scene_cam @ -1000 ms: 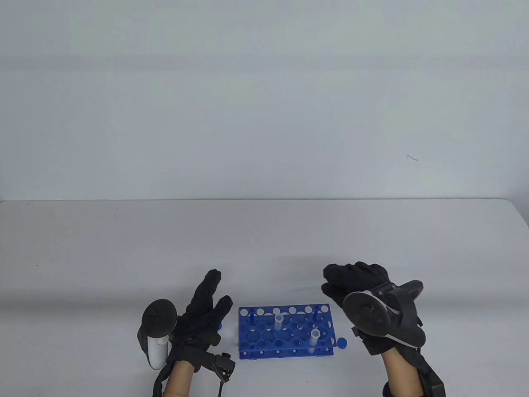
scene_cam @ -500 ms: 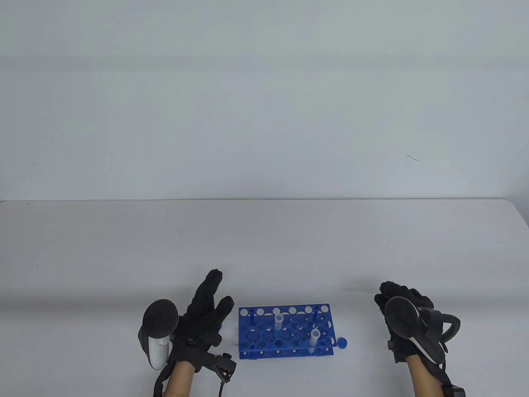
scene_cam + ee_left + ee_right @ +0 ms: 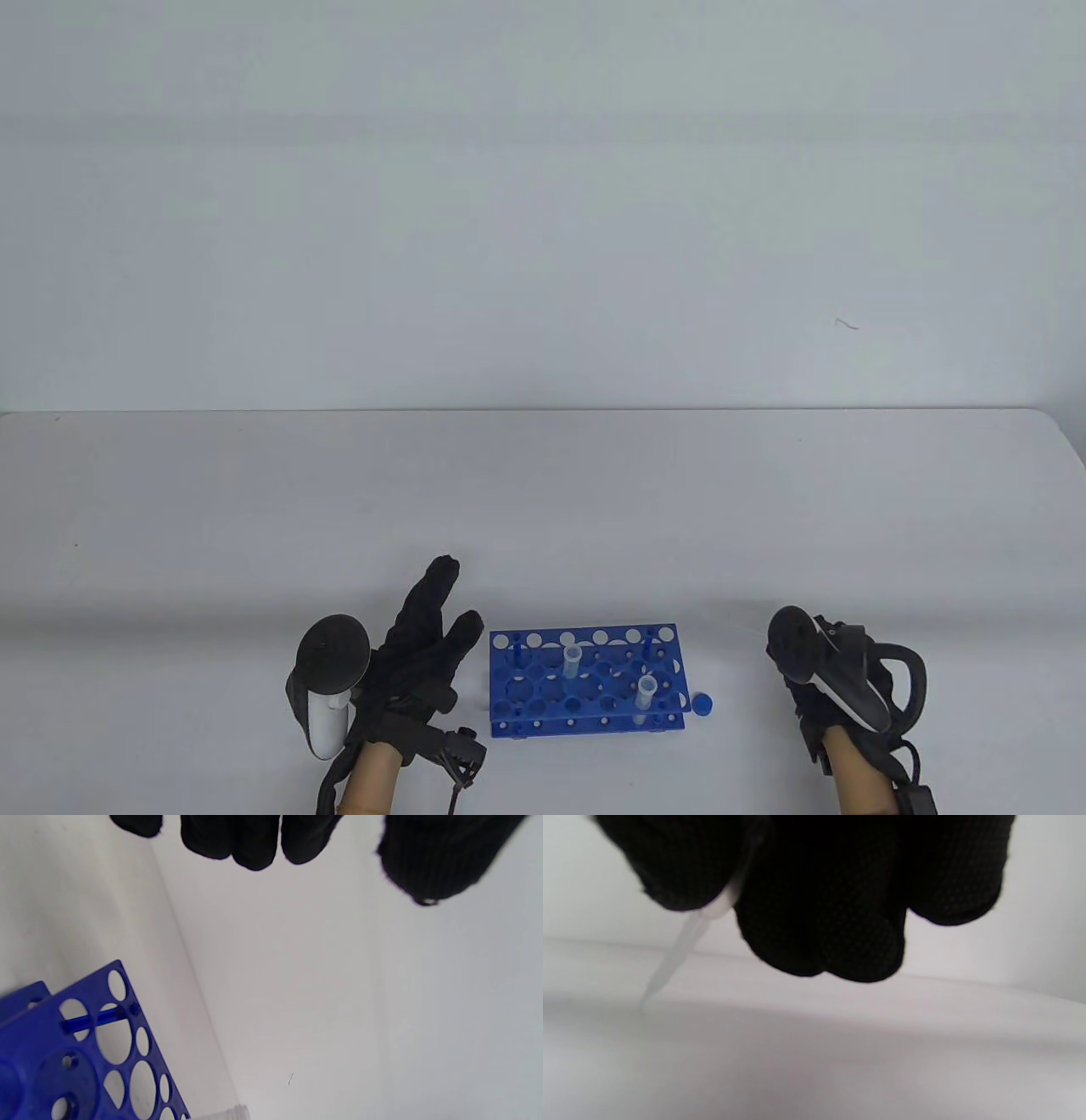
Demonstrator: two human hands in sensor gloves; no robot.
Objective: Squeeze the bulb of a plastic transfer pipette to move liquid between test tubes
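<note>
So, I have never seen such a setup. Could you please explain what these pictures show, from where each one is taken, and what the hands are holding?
These are a person's two hands in black sensor gloves, each with a tracker strapped on its back. The table view looks down at a white table. The left hand is beside a blue tube rack, fingers spread, holding nothing. Two clear test tubes stand in the rack, and a small blue cap lies just right of it. The other two pictures come from cameras on the wrists. The left wrist view shows fingertips above a rack corner. The right wrist view shows the right hand gripping a clear plastic pipette, tip pointing down toward the table.
</note>
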